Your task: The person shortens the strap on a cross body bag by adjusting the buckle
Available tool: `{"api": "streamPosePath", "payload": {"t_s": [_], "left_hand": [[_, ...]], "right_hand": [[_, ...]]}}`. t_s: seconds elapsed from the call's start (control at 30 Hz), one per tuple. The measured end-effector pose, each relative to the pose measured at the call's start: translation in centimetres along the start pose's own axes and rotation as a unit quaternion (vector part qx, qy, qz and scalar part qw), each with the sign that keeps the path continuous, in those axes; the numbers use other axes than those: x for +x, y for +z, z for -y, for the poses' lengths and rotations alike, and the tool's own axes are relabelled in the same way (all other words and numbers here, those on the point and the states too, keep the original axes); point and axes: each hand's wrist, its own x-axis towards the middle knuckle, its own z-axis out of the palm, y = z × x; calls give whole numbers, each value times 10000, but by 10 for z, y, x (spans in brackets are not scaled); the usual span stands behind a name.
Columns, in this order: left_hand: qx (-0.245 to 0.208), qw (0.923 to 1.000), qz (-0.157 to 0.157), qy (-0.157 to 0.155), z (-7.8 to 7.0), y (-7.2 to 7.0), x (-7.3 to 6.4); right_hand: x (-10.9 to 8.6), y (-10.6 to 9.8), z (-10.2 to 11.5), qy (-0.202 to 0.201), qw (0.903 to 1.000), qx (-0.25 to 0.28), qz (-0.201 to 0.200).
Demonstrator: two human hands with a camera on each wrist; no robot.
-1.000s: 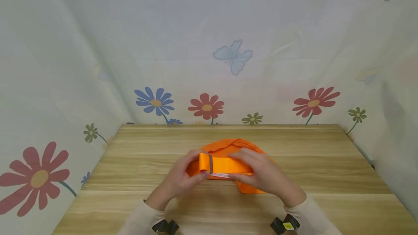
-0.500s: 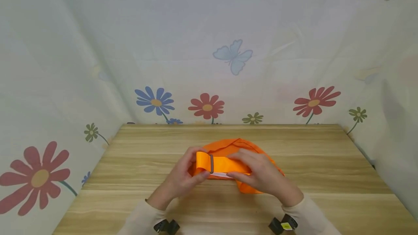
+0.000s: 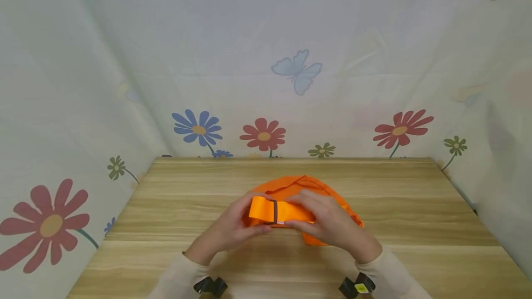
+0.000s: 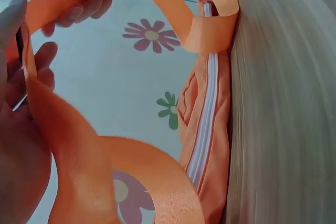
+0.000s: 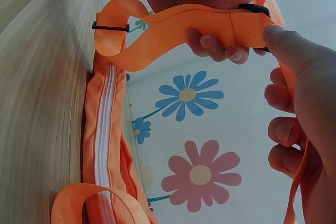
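Both hands on orange strap, dark buckle shifted

Orange fabric pouch with a long white zip (image 3: 286, 191) sits mid-surface, just beyond and below the hands. Flat orange webbing strap (image 3: 290, 210) rises off it, held up in the air, threaded through a dark rectangular buckle (image 3: 275, 212). A second thin black slider (image 5: 110, 27) crosses the strap by one end of the pouch.

Left hand (image 3: 233, 224): clamped on the strap loop just beside the buckle, thumb in front. Right hand (image 3: 327, 216): pinching the strap on the buckle's other side. Some fingertips hide behind the webbing, so can't tell if either hand grips the buckle itself.

Change: versus the earlier head frames, the buckle sits further right and the right hand slightly further left, so that gap is smaller; less white zip shows under the strap. Probably means the strap at the buckle is being worked, with the pouch left lying put.

Around: wood-grain surface (image 3: 195, 183), pale flower-print cloth backdrop (image 3: 208, 36) behind, cream sleeves (image 3: 180, 273), black wrist devices (image 3: 211, 286).
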Motion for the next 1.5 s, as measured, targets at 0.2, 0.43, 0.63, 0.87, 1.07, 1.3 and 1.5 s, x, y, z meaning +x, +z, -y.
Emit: {"api": "streamPosePath", "payload": {"t_s": [0.2, 0.43, 0.63, 0.87, 1.07, 1.3, 1.5], "left_hand": [[320, 9986, 13, -421, 1, -3, -2], [-14, 9963, -103, -852, -1, -1, -3], [-163, 9985, -222, -476, 1, 2, -2], [-310, 9994, -138, 0, 2, 5, 4], [-77, 9997, -81, 236, 2, 6, 8], [861, 9951, -61, 479, 0, 3, 9], [1321, 9906, -123, 338, -4, 1, 6]], "right_hand": [[1, 0, 0, 114, 9999, -41, -33], [1, -2, 2, 270, 9996, -99, -10], [6, 1, 4, 283, 9994, 216, -40], [7, 5, 4, 57, 9993, 337, -119], [6, 7, 2, -213, 9994, 176, -190], [5, 5, 2, -54, 9996, 267, -10], [4, 3, 2, 173, 9994, 303, 71]]}}
